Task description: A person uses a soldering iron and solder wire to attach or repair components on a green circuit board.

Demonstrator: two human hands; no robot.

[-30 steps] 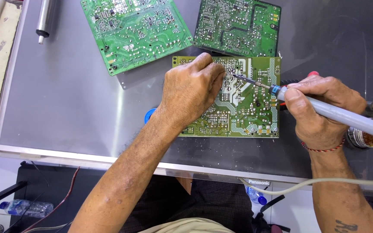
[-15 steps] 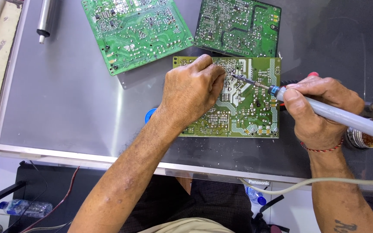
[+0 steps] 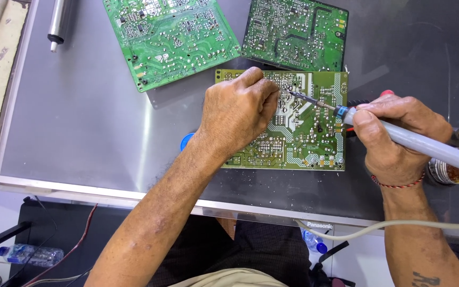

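Nothing's really shifted since a second ago: our left hand [image 3: 237, 117] presses the yellow-green circuit board [image 3: 309, 143] flat, right-hand fingers [image 3: 367, 125] wrapped around the soldering iron [image 3: 415, 143], tip at 12 o'clock—we'd keep it steady.

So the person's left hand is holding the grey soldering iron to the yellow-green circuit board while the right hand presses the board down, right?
Hands are swapped. In the head view, the right hand holds the grey soldering iron to the yellow-green circuit board; the left hand presses it down.
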